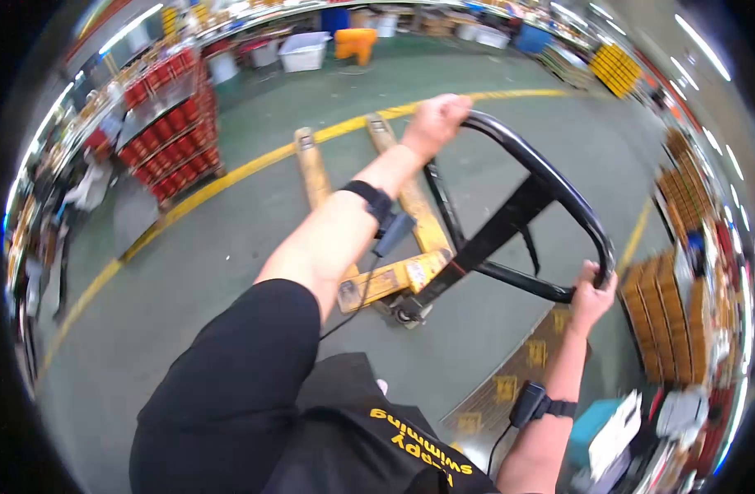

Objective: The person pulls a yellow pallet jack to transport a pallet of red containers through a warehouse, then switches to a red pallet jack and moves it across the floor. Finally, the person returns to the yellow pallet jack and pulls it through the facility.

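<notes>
Both my hands are on the black loop handle [550, 177] of a yellow pallet jack [423, 222]. My left hand [437, 123] is wrapped round the handle's far left end. On the handle's lower right corner, my right hand [592, 295] has its fingers closed. The handle leans towards me on its black shaft [484, 235]. Two worn yellow forks reach away over the green floor, with nothing lying on the parts I can see; my left forearm hides part of them. A black strap with a small device sits on each forearm.
Stacked red goods [171, 123] stand at the left behind a yellow floor line [254, 167]. Brown cartons [661, 317] are piled on the right. A white bin [305, 51] and an orange stool [356, 45] are at the back. A brown patterned strip [513, 375] lies on the floor.
</notes>
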